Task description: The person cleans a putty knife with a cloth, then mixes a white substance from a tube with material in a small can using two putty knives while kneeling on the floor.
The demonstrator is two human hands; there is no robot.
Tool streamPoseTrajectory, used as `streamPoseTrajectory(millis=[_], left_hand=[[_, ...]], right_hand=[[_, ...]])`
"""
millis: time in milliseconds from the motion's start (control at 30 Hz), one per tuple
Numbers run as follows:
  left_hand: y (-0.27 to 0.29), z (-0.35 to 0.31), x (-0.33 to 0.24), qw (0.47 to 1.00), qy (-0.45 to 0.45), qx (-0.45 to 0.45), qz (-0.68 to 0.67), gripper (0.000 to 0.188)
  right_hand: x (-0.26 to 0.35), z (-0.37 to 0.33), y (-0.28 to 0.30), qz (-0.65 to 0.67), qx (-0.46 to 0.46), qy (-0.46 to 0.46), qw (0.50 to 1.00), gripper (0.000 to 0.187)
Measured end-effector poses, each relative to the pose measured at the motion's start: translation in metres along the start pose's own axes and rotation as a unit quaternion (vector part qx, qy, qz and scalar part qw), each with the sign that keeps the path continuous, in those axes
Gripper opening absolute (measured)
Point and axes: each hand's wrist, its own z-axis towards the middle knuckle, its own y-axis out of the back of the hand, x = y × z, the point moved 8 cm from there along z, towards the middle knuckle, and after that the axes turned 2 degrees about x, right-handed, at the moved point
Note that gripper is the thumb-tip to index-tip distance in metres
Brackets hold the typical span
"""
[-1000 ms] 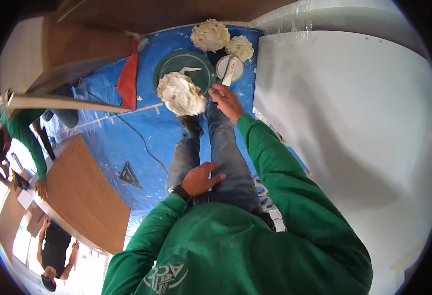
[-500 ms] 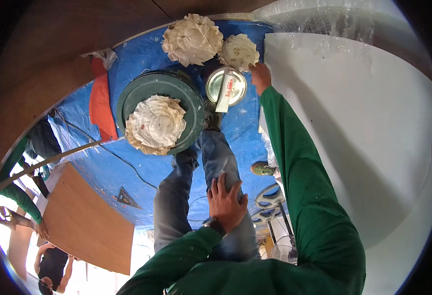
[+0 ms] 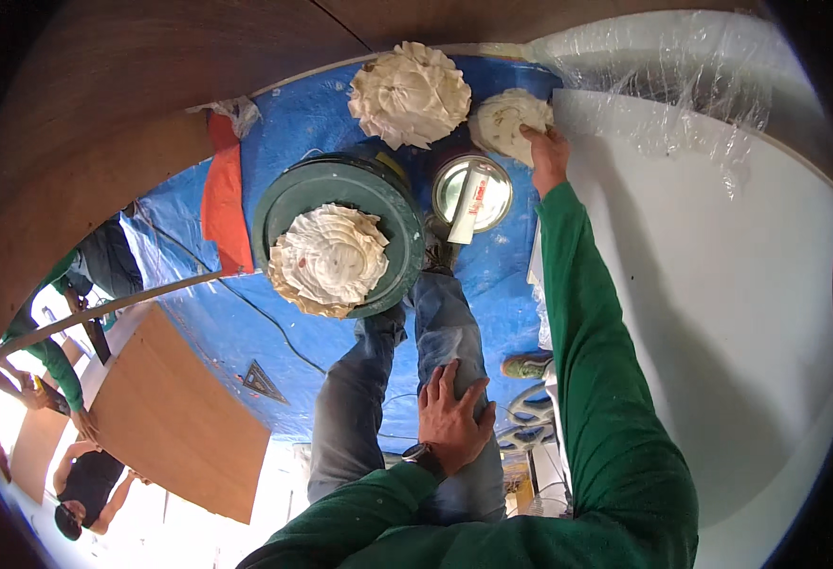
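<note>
My left hand point(image 3: 456, 422) lies flat on my knee, fingers spread, with a watch at the wrist. My right hand point(image 3: 546, 156) reaches far forward and grips the edge of a small round cream cloth disc point(image 3: 502, 126) with dark marks on it. A larger ruffled cream cloth disc point(image 3: 410, 95) lies on the blue tarp to its left. Another ruffled disc point(image 3: 328, 254) sits on the dark green round lid point(image 3: 399, 261) of a bucket in front of me. Between bucket and right arm stands a shiny round tin point(image 3: 495, 211), with a white flat strip point(image 3: 470, 204) across its top.
Blue tarp point(image 3: 274, 360) covers the floor. A large white panel point(image 3: 682, 284) stands close on my right, with clear plastic film point(image 3: 653, 66) beyond. Red cloth point(image 3: 225, 194) hangs at left. Co-workers handle a brown board point(image 3: 189, 408) at lower left. A cable crosses the tarp.
My right hand has closed on the small disc and shifted it, tilting it at the edge. The view has moved slightly left. My left hand stays on the knee.
</note>
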Motion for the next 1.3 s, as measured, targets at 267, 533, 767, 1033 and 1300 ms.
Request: streamPoseTrajectory(millis=[267, 533, 767, 1033, 1300], left_hand=[[-0.004, 0.001, 0.002, 0.999, 0.027, -0.014, -0.017, 0.041], [-0.002, 0.003, 0.000, 0.999, 0.006, -0.026, -0.023, 0.041], [-0.002, -0.001, 0.006, 0.999, 0.014, -0.046, -0.022, 0.038], [-0.008, -0.006, 0.019, 0.999, 0.020, -0.037, -0.031, 0.037], [-0.020, -0.013, 0.027, 0.998, 0.042, 0.011, -0.039, 0.040]], right_hand=[[0.140, -0.099, -0.112, 0.043, 0.171, 0.138, 0.975, 0.035], [0.057, -0.014, -0.169, -0.467, 0.046, 0.278, 0.838, 0.043], [0.127, -0.137, -0.206, -0.287, 0.139, 0.430, 0.844, 0.011], [0.098, -0.295, -0.199, -0.363, 0.366, 0.630, 0.581, 0.022], [0.059, -0.304, -0.193, -0.475, 0.349, 0.594, 0.548, 0.029]])
